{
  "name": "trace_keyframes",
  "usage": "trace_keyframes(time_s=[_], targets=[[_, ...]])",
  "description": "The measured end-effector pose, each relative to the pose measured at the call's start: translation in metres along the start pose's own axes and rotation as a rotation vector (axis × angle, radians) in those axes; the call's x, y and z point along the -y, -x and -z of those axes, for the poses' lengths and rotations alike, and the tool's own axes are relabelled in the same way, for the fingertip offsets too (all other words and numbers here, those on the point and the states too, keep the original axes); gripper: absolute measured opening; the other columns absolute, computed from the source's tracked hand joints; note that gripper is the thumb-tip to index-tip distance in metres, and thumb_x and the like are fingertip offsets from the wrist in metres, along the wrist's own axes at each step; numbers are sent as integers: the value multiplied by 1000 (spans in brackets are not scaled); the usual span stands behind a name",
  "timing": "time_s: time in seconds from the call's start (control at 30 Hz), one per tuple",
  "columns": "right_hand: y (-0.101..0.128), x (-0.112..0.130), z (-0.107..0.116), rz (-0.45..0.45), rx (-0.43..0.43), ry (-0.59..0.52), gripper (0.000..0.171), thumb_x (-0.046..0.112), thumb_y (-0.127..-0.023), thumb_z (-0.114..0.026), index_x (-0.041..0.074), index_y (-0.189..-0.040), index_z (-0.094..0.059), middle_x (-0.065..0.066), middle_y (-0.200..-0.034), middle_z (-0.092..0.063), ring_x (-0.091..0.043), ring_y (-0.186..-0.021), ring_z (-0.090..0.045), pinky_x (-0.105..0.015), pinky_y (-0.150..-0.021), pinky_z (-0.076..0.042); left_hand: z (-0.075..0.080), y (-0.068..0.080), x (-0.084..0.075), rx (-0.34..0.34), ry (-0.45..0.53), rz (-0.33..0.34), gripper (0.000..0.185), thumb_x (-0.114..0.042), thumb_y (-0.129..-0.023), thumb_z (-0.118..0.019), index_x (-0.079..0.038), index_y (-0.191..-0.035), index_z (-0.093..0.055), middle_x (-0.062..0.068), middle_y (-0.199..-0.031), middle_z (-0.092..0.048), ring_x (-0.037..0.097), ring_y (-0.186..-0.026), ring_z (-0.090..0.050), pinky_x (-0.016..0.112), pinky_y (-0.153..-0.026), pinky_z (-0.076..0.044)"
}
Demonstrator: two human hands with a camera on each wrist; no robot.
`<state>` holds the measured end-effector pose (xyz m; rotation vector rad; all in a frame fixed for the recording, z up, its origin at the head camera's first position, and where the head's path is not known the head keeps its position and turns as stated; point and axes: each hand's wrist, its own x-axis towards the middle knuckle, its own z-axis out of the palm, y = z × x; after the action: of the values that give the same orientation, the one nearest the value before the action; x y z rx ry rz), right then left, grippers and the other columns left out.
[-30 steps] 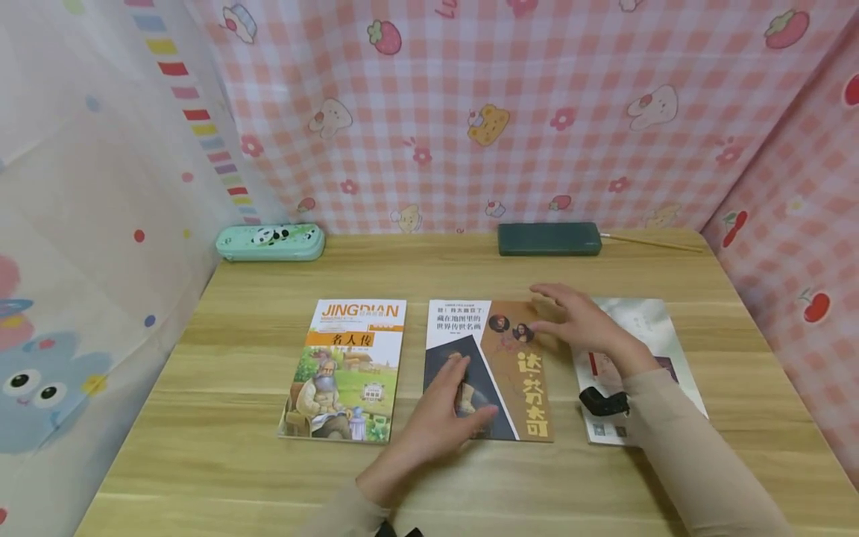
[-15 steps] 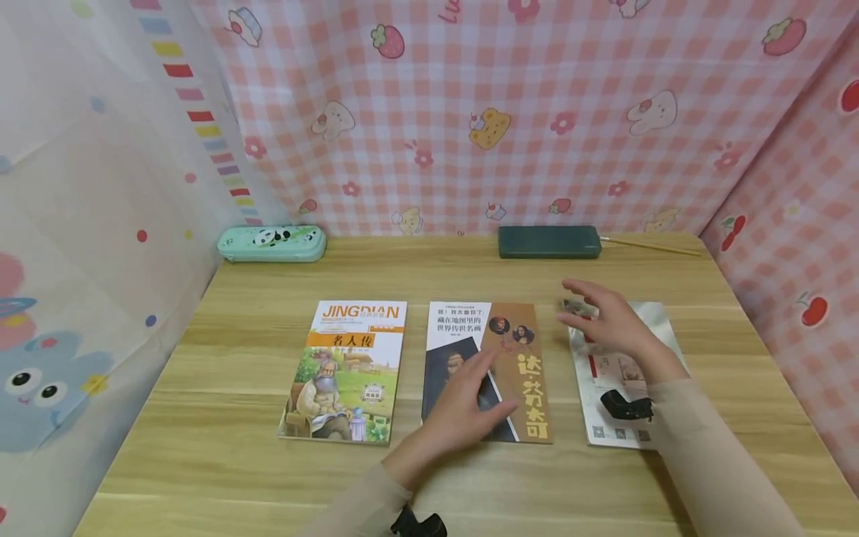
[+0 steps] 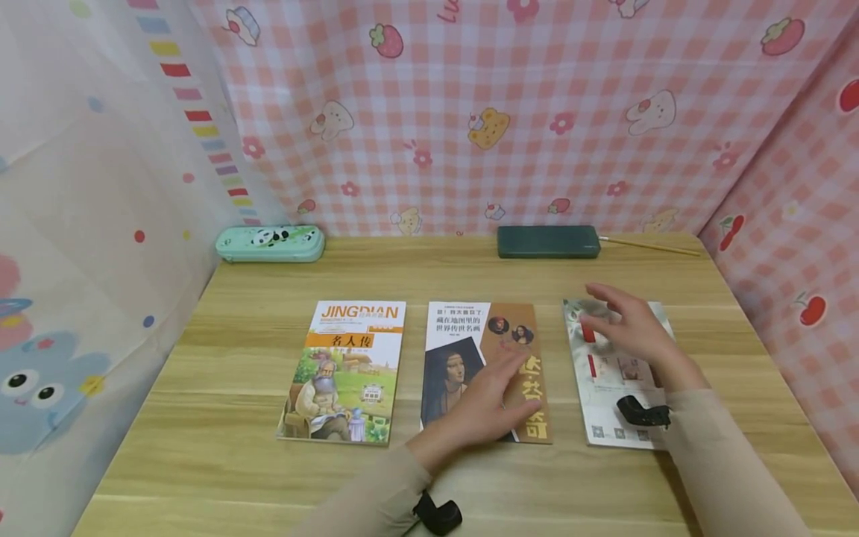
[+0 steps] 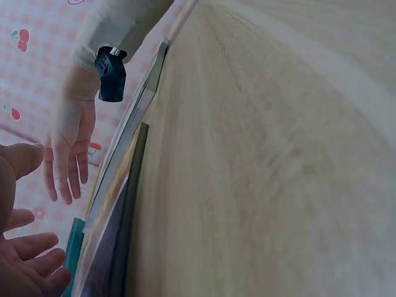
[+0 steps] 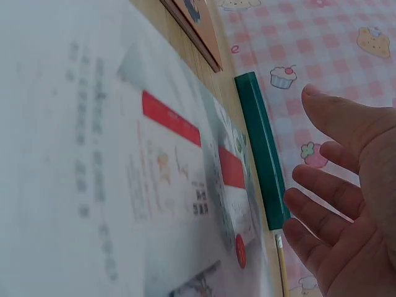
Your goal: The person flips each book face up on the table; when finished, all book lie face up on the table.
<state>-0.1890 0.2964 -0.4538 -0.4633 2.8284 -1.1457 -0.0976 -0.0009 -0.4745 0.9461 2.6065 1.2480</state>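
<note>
Head view: left hand (image 3: 485, 406) flat, fingers relaxed, over brown-covered book (image 3: 486, 369) mid-bench; right hand (image 3: 631, 328), fingers spread wide, above white booklet (image 3: 614, 406). Left wrist view: both hands slack, holding nothing. Right wrist view: fingers (image 5: 322, 201) splayed over booklet; green case (image 5: 263, 148) behind.

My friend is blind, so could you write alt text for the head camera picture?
A person's open left hand rests on the middle book of three lying in a row on a wooden table, while the open right hand hovers over the white book on the right. A panda pencil case and a dark green case lie at the back.
</note>
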Motion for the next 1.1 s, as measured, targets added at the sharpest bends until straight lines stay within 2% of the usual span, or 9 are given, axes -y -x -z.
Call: trace_keyframes(time_s=[0.17, 0.43, 0.8, 0.93, 1.1], targets=[[4, -7, 3, -8, -26, -15, 63, 21, -97, -71, -3, -149, -44, -29, -149, -45, -54, -132, -44, -67, -107, -38, -9, -7, 2, 4, 7, -5, 69, -33, -95, -70, -2, -151, -43, 16, -157, -42, 32, -149, -30, 42, -123, -22], [7, -17, 8, -47, -39, -20, 65, 26, -97, -70, -2, -149, -43, -29, -150, -44, -54, -135, -40, -68, -108, -35, -21, -16, 0, 30, 0, 23, 68, -38, -96, -68, -6, -151, -44, 12, -154, -46, 24, -144, -39, 37, -120, -29], [14, -31, 15, -4, -72, 27, 62, 21, -97, -71, -6, -146, -45, -32, -144, -49, -53, -132, -43, -69, -104, -37, -32, -28, -15, 93, -68, -11, 67, -39, -99, -65, -3, -152, -43, 15, -157, -41, 23, -145, -39, 31, -120, -28], [18, -36, 19, -45, -73, 44, 64, 25, -97, -71, -6, -146, -46, -32, -144, -49, -52, -131, -44, -68, -104, -38, -37, -31, -18, 103, -123, -30, 67, -40, -99, -64, -1, -150, -45, 14, -157, -42, 23, -144, -40, 28, -119, -29], [22, -43, 23, -86, -78, 58, 65, 27, -97, -71, -7, -146, -45, -33, -145, -47, -53, -132, -43, -69, -104, -37, -42, -35, -20, 111, -166, -44, 67, -42, -98, -65, -6, -151, -47, 11, -157, -43, 21, -144, -41, 29, -118, -30]])
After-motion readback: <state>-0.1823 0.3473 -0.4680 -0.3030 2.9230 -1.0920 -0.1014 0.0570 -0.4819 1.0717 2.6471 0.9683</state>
